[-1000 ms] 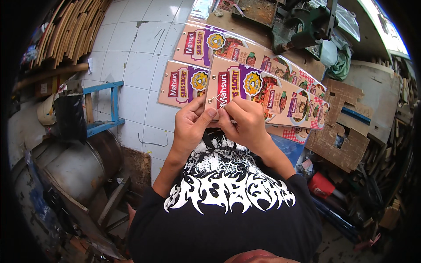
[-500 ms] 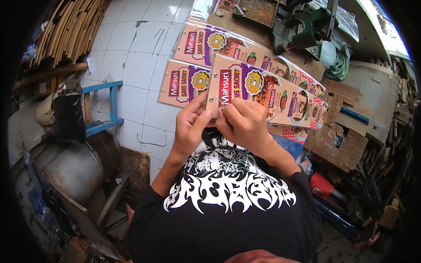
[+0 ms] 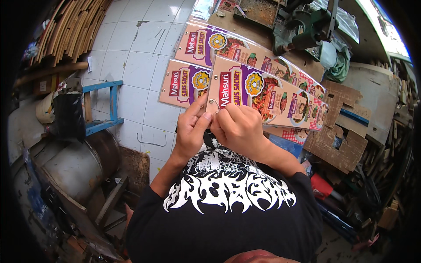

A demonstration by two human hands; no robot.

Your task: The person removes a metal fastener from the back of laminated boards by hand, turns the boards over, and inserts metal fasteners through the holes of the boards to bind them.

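Note:
A long peach-coloured printed sign (image 3: 284,101), with food pictures and a metal eyelet at its left end, is held up in front of me. My left hand (image 3: 189,129) pinches the sign's lower left corner between thumb and fingers. Through the eyelet runs a thin bent metal wire hook (image 3: 214,103). The curled fingers of my right hand (image 3: 240,130) close on the wire's lower end, in front of the sign, and hide that end. Behind lie two similar signs, a shorter-looking one (image 3: 180,82) at left and another (image 3: 197,41) farther off.
The signs rest over a work table (image 3: 226,22) with a dark green metal press (image 3: 302,33) at the far right. Cut brown boards (image 3: 340,131) lie right. A blue frame (image 3: 115,103), a metal drum (image 3: 72,164) and stacked wood strips (image 3: 72,28) stand left on the tiled floor.
My right hand has drawn slightly left and down, turning the wire, so more of it shows at the eyelet. My left hand keeps its pinch on the corner.

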